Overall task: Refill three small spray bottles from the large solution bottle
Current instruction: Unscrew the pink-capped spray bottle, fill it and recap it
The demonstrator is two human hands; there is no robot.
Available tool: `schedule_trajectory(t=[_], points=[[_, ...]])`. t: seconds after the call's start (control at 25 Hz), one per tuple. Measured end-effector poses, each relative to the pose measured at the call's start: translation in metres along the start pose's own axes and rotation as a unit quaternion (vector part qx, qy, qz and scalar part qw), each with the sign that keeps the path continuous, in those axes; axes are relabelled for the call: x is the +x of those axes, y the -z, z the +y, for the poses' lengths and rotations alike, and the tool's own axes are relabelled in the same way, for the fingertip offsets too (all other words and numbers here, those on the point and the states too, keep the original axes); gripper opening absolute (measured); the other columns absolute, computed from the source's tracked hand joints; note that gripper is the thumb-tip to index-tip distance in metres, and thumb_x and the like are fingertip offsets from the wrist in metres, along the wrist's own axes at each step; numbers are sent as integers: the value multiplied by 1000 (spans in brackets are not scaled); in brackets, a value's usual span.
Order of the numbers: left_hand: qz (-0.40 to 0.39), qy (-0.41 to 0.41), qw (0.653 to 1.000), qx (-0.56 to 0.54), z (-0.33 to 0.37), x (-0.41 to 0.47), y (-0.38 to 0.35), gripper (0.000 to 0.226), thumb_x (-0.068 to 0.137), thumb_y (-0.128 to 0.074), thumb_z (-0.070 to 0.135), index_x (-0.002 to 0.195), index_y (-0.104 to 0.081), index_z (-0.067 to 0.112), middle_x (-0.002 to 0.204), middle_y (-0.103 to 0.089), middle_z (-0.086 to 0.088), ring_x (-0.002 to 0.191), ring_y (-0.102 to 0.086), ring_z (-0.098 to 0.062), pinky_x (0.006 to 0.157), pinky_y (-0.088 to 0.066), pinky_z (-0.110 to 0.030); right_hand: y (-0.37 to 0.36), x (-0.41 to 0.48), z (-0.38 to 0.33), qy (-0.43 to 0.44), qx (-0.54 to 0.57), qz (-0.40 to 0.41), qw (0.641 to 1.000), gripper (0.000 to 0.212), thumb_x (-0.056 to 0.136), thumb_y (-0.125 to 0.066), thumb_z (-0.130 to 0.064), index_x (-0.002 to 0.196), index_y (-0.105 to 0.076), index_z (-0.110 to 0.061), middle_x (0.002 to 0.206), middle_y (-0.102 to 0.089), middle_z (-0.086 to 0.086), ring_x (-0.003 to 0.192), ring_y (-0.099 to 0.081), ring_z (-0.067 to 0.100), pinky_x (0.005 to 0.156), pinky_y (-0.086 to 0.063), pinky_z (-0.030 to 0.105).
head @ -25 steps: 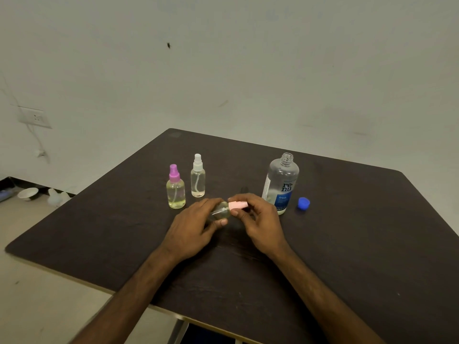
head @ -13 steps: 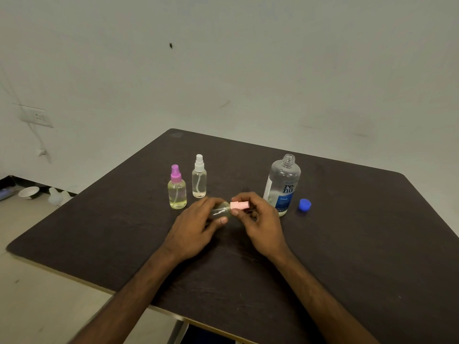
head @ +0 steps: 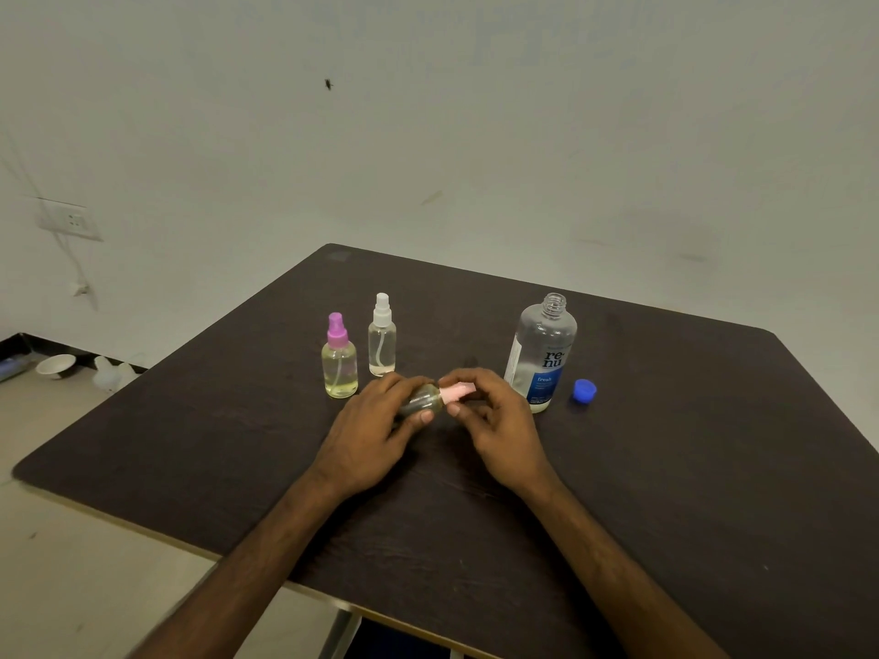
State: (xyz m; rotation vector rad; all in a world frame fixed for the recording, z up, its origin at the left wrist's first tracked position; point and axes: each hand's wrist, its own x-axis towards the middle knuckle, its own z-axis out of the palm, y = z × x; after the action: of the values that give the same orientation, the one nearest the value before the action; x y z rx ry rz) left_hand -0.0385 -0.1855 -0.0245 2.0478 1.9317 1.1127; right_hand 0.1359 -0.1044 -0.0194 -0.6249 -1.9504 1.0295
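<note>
A small spray bottle [head: 422, 400] lies tilted sideways between my hands, just above the dark table [head: 689, 468]. My left hand [head: 376, 430] grips its clear body. My right hand [head: 494, 420] pinches its pink spray cap [head: 455, 391]. Behind my left hand stand two small spray bottles upright: one with a purple cap [head: 338, 358] and yellowish liquid, one with a white cap [head: 382, 336]. The large solution bottle [head: 542, 354] stands uncapped to the right of my hands. Its blue cap [head: 584, 390] lies on the table beside it.
The table's front edge runs close below my forearms. A wall with a socket [head: 69, 222] and a hanging cable rises behind. On the floor at the left sit a white bowl [head: 57, 364] and some small white objects [head: 112, 373].
Both hands have stayed on the small bottle and its pink cap in nearly the same place; only the camera view has shifted slightly.
</note>
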Motion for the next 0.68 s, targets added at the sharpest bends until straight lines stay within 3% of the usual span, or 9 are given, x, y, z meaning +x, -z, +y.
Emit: schedule_trajectory(t=[0.12, 0.2, 0.28, 0.4, 0.48, 0.56, 0.68], points=[[-1, -4, 1000, 1, -1, 0, 0, 39, 99, -56, 40, 135, -55, 27, 114, -58, 13, 104, -52, -4, 85, -39, -15, -1, -1, -3, -50, 26, 16, 998, 33, 90, -70, -19, 122, -61, -24, 107, -69, -7, 102, -66, 8, 86, -57, 30], [-6, -7, 1000, 6, -1, -1, 0, 38, 98, -56, 39, 135, -55, 27, 114, -57, 13, 103, -52, -3, 85, -39, -17, -1, -1, -2, -69, 7, 55, 996, 16, 92, -67, -28, 107, -67, -23, 93, -72, -8, 86, -68, 5, 78, -57, 32], [-3, -12, 1000, 12, -1, -1, 0, 38, 98, -57, 38, 134, -56, 27, 113, -58, 13, 102, -51, -3, 84, -38, -15, -1, 0, -1, -58, -6, 46, 997, 10, 92, -67, -20, 102, -69, -22, 93, -71, -9, 86, -67, 7, 77, -56, 32], [5, -6, 1000, -2, -1, 0, 0, 37, 98, -57, 40, 132, -57, 26, 111, -58, 14, 101, -52, -3, 83, -38, -16, 1, 0, -1, -33, 29, -6, 999, 31, 89, -67, -5, 115, -65, -21, 111, -68, -7, 107, -65, 13, 87, -56, 34], [6, -7, 1000, -8, -2, 0, -1, 37, 98, -56, 40, 132, -57, 27, 111, -57, 16, 102, -51, -1, 83, -37, -13, 1, 0, -2, -51, 48, -3, 998, 38, 89, -71, -12, 124, -60, -22, 112, -68, -4, 108, -65, 11, 88, -56, 31], [5, -9, 1000, -7, -1, -1, -1, 36, 98, -58, 38, 132, -57, 27, 112, -58, 16, 103, -51, -1, 85, -37, -12, 0, 0, 0, -77, 49, 35, 995, 28, 89, -71, -22, 117, -64, -22, 103, -71, -4, 97, -68, 9, 82, -57, 31], [4, -10, 1000, -3, -1, -1, 0, 36, 97, -59, 37, 132, -57, 28, 112, -58, 15, 103, -52, -1, 86, -41, -17, 0, 0, 1, -61, 37, 40, 997, 16, 90, -69, -12, 104, -68, -20, 99, -72, -4, 92, -69, 11, 77, -56, 31]])
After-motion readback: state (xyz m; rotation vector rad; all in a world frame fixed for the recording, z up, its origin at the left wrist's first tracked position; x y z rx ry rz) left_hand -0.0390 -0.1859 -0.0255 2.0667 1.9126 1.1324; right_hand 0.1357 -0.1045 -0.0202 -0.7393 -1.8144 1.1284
